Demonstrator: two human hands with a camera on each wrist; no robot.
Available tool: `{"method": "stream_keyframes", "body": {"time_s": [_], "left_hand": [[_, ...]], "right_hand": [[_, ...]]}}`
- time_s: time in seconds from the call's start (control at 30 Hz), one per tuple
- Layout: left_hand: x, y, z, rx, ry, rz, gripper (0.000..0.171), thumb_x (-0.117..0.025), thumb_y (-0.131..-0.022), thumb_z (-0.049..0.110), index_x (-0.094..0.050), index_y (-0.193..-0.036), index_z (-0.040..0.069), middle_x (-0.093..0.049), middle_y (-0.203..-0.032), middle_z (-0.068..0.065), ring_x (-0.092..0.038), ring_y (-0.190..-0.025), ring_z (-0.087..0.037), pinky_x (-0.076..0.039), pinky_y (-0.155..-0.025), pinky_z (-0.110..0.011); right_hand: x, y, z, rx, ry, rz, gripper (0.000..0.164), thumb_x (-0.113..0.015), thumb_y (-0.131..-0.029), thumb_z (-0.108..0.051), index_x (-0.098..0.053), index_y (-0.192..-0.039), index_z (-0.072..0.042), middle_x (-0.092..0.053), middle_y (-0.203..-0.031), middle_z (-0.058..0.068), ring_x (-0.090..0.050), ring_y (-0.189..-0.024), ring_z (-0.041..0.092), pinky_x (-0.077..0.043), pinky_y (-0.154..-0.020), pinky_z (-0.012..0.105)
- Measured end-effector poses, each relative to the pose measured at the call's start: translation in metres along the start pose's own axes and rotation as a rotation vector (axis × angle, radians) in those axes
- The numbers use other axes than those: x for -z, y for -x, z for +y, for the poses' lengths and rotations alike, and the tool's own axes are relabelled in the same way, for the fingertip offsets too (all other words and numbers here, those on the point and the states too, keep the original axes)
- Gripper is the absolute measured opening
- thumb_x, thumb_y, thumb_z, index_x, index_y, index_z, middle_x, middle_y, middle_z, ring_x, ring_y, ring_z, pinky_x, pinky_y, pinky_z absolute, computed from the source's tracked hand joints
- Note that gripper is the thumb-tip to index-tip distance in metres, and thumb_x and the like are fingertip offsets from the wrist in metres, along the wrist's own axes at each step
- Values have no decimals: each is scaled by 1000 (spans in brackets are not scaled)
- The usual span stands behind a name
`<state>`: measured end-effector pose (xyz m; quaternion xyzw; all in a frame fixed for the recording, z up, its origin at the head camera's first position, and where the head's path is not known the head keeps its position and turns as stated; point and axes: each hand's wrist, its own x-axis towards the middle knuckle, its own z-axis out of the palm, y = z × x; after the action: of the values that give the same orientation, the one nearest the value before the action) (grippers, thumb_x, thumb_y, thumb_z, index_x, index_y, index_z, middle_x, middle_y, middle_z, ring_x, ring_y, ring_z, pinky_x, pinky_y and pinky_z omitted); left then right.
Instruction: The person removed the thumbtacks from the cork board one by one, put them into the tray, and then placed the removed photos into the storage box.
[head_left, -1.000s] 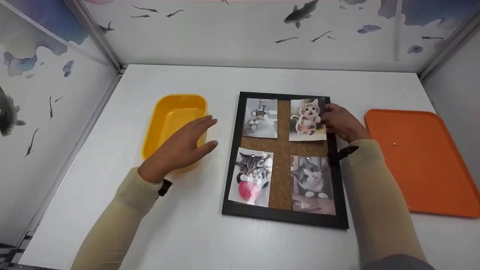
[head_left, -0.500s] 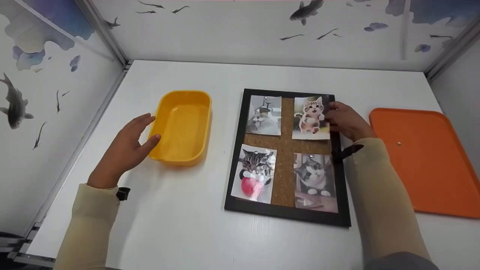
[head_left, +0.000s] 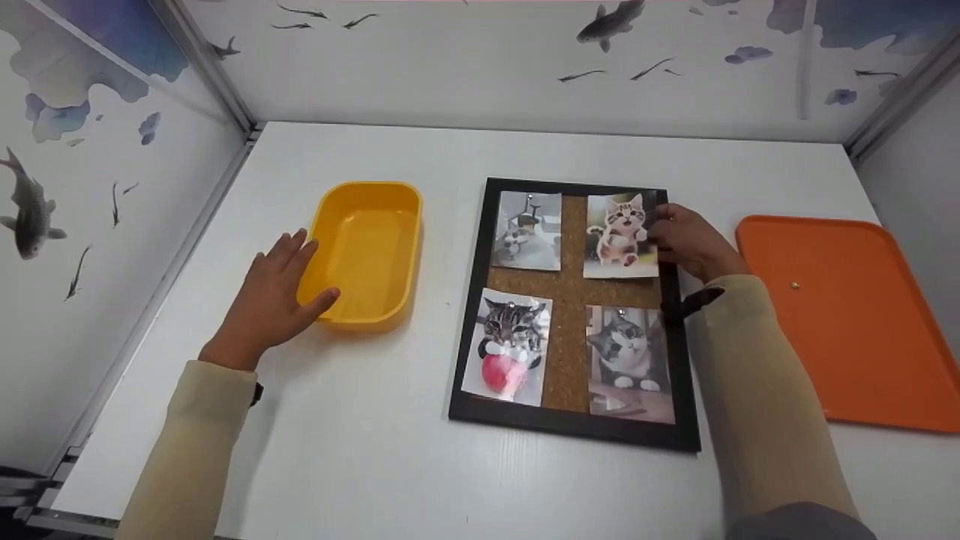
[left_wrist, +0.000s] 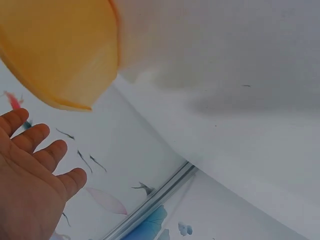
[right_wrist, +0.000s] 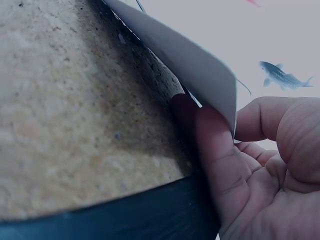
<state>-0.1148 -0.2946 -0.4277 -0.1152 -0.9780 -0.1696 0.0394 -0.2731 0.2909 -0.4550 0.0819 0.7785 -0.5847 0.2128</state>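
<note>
My right hand pinches the right edge of the upper right photo, which shows a striped kitten. In the right wrist view, the white back of this photo rises from the cork, with a finger behind it. The corkboard has a black frame and lies flat. Three other cat photos are on it: a pale one at upper left, one with a red ball at lower left, and a grey cat at lower right. My left hand, fingers spread, is at the yellow tub; contact is unclear.
An orange tray lies at the right, with one small shiny pin on it. White panels printed with fish enclose the back and sides of the white table.
My left hand has moved left from over the yellow tub to its near left side and spread its fingers. The right hand keeps holding the kitten photo. The view has shifted slightly.
</note>
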Motion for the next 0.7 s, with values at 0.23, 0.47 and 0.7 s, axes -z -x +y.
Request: {"method": "stream_keyframes", "body": {"time_s": [0.23, 0.47, 0.7], "left_hand": [[-6, 0, -6, 32, -5, -87, 90, -47, -96, 63, -23, -156, 1, -12, -164, -17, -7, -150, -39, -5, -117, -61], [-14, -1, -11, 50, 9, -116, 90, -45, -97, 64, -22, -157, 0, -11, -165, -18, -5, -150, -38, -4, -117, -60], [-18, 0, -12, 55, 6, -116, 89, -42, -97, 64, -23, -156, 0, -8, -165, -16, -4, -151, -36, -5, -117, -59]], "right_hand": [[1, 2, 0, 12, -5, 2, 32, -45, -101, -14, -40, -132, -7, -44, -124, 12, -52, -104, 24, -52, -82, 32], [-2, 3, -2, -1, 9, 17, 32, -45, -102, -14, -42, -132, -7, -44, -125, 11, -50, -106, 25, -53, -83, 32], [-3, 5, -3, 12, 11, 29, 25, -46, -102, -16, -45, -126, -9, -46, -122, 11, -52, -103, 24, -53, -81, 32]]}}
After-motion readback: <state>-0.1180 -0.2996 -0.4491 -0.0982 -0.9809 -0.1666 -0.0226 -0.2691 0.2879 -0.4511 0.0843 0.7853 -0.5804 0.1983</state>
